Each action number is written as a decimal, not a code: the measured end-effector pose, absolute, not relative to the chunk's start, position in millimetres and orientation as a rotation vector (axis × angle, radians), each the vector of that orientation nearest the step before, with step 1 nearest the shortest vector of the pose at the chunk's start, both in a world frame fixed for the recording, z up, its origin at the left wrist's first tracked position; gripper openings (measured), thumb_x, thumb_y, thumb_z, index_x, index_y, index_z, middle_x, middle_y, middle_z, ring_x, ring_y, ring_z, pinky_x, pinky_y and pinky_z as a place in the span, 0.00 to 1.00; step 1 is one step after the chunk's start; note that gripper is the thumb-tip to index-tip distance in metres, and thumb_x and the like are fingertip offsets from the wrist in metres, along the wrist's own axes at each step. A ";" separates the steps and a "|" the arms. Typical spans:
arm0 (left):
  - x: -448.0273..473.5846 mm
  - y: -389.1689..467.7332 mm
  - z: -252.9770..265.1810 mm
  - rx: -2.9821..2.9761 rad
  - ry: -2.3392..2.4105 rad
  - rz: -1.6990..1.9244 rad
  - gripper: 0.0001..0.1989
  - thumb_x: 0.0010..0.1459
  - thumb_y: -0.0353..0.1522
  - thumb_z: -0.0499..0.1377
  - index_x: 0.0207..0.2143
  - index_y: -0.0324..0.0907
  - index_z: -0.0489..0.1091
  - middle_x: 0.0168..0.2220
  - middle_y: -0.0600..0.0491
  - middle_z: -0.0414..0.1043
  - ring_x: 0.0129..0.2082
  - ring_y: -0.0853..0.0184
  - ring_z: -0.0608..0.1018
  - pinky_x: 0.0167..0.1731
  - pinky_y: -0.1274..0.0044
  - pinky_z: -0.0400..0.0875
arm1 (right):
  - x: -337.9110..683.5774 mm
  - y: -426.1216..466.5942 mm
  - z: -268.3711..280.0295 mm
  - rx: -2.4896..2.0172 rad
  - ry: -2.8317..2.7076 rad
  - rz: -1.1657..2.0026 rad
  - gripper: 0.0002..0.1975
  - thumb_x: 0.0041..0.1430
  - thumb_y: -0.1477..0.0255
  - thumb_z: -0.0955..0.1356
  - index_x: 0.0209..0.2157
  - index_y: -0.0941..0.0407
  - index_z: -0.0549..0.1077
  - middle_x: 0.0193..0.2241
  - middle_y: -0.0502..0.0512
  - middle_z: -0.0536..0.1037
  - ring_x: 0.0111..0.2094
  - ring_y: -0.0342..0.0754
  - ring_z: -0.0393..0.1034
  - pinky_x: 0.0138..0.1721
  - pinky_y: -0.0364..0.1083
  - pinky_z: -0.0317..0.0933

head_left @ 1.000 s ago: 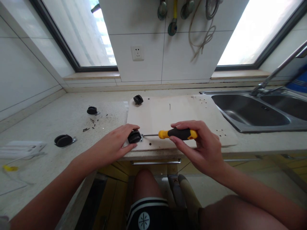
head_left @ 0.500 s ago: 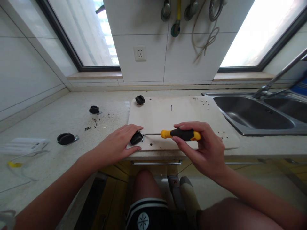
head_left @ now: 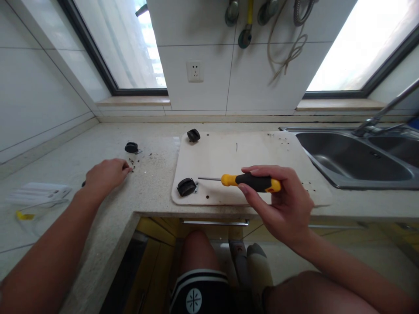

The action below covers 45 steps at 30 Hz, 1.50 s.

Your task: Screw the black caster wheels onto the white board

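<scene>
My right hand [head_left: 288,200] is closed round the yellow and black handle of a screwdriver [head_left: 257,182]. Its shaft points left, and the tip is just beside the metal plate of a black caster wheel [head_left: 186,187] at the front left of a white board [head_left: 222,163]. At the board's back left corner stands another caster wheel [head_left: 193,135]. My left hand [head_left: 108,175] is on the counter with its fingers pinched together beside some small dark screws [head_left: 131,162]; what they hold, if anything, is hidden. Beyond it lies a loose caster wheel [head_left: 131,147].
A steel double sink [head_left: 353,152] with a tap [head_left: 369,124] borders the board's right side. On the left of the counter [head_left: 153,183] lies a white power strip [head_left: 39,192] with a cable. My knees are below the counter's front edge.
My left hand has let go of the front caster wheel and moved left to the loose screws, now covering most of another loose caster. The right hand keeps the screwdriver near the same spot.
</scene>
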State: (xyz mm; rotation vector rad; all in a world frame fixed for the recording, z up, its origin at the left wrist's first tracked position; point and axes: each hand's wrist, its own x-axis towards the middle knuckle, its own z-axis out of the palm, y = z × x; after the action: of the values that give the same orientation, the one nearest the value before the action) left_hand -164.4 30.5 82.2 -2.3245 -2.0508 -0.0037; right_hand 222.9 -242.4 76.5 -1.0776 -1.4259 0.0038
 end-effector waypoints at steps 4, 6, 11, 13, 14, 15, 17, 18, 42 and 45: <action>-167.5 36.5 58.5 -2.322 -2.005 -0.102 0.18 0.69 0.45 0.60 0.34 0.43 0.80 0.34 0.41 0.77 0.44 0.40 0.84 0.41 0.59 0.68 | 221.9 -240.6 76.7 -1.048 -1.423 0.003 0.23 0.64 0.79 0.81 0.56 0.49 0.79 0.51 0.53 0.85 0.53 0.53 0.85 0.55 0.53 0.79; -166.8 36.9 51.1 -2.337 -1.939 -0.141 0.17 0.69 0.44 0.59 0.33 0.42 0.77 0.34 0.42 0.76 0.45 0.40 0.84 0.42 0.60 0.68 | 222.1 -240.8 77.1 -1.033 -1.424 -0.010 0.23 0.63 0.80 0.81 0.56 0.49 0.79 0.51 0.53 0.85 0.53 0.53 0.85 0.55 0.53 0.79; -168.0 39.2 42.6 -2.374 -1.900 -0.131 0.16 0.71 0.41 0.55 0.40 0.41 0.78 0.42 0.39 0.80 0.46 0.41 0.82 0.44 0.60 0.72 | 224.8 -243.2 77.1 -1.048 -1.422 -0.036 0.24 0.63 0.80 0.82 0.56 0.50 0.79 0.51 0.53 0.86 0.53 0.53 0.85 0.55 0.52 0.80; -167.2 40.2 42.8 -2.389 -1.894 -0.090 0.19 0.71 0.40 0.52 0.43 0.40 0.79 0.47 0.34 0.82 0.48 0.38 0.83 0.44 0.58 0.74 | 226.1 -244.3 76.7 -1.051 -1.420 -0.047 0.24 0.62 0.80 0.82 0.56 0.50 0.79 0.51 0.53 0.86 0.52 0.53 0.85 0.55 0.52 0.80; -166.2 40.4 43.3 -2.403 -1.886 -0.063 0.20 0.72 0.40 0.50 0.44 0.40 0.80 0.50 0.31 0.82 0.49 0.36 0.83 0.45 0.57 0.75 | 226.5 -244.9 76.6 -1.052 -1.419 -0.049 0.24 0.62 0.80 0.82 0.56 0.50 0.79 0.51 0.53 0.86 0.52 0.53 0.85 0.55 0.52 0.80; -164.9 40.4 44.0 -2.419 -1.878 -0.038 0.21 0.72 0.39 0.49 0.45 0.40 0.80 0.52 0.29 0.82 0.51 0.34 0.83 0.45 0.56 0.75 | 226.8 -245.4 76.6 -1.054 -1.418 -0.048 0.24 0.63 0.80 0.82 0.56 0.50 0.79 0.51 0.53 0.86 0.52 0.53 0.85 0.55 0.52 0.80; -161.8 39.7 45.2 -2.454 -1.866 -0.014 0.21 0.72 0.38 0.48 0.48 0.40 0.80 0.55 0.28 0.81 0.53 0.32 0.83 0.47 0.53 0.77 | 226.8 -246.5 76.9 -1.056 -1.417 -0.044 0.24 0.63 0.80 0.81 0.56 0.50 0.79 0.51 0.53 0.86 0.52 0.53 0.85 0.55 0.53 0.80; -160.2 39.2 45.5 -2.468 -1.862 -0.017 0.22 0.72 0.38 0.49 0.49 0.40 0.80 0.56 0.28 0.81 0.54 0.31 0.83 0.47 0.52 0.77 | 226.5 -247.0 77.1 -1.056 -1.416 -0.041 0.24 0.63 0.80 0.81 0.56 0.50 0.79 0.51 0.53 0.86 0.52 0.53 0.85 0.55 0.53 0.80; -142.5 33.0 40.5 -2.510 -1.806 -0.177 0.22 0.77 0.37 0.47 0.55 0.37 0.78 0.58 0.32 0.78 0.53 0.41 0.83 0.51 0.59 0.77 | 226.0 -246.1 75.9 -1.057 -1.412 -0.030 0.24 0.63 0.79 0.82 0.56 0.49 0.79 0.51 0.54 0.86 0.52 0.54 0.85 0.55 0.54 0.80; -144.6 33.0 41.2 -2.545 -1.835 -0.270 0.21 0.76 0.37 0.48 0.52 0.39 0.78 0.57 0.34 0.78 0.55 0.41 0.83 0.53 0.59 0.76 | 226.1 -245.2 75.3 -1.057 -1.420 -0.026 0.24 0.63 0.79 0.82 0.56 0.49 0.79 0.51 0.54 0.86 0.52 0.55 0.85 0.55 0.55 0.81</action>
State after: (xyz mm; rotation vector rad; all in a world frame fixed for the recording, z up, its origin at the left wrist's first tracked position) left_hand -144.6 33.0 41.2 -2.5450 -1.8350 -0.2699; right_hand 226.1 -245.2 75.3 -1.0572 -1.4198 -0.0264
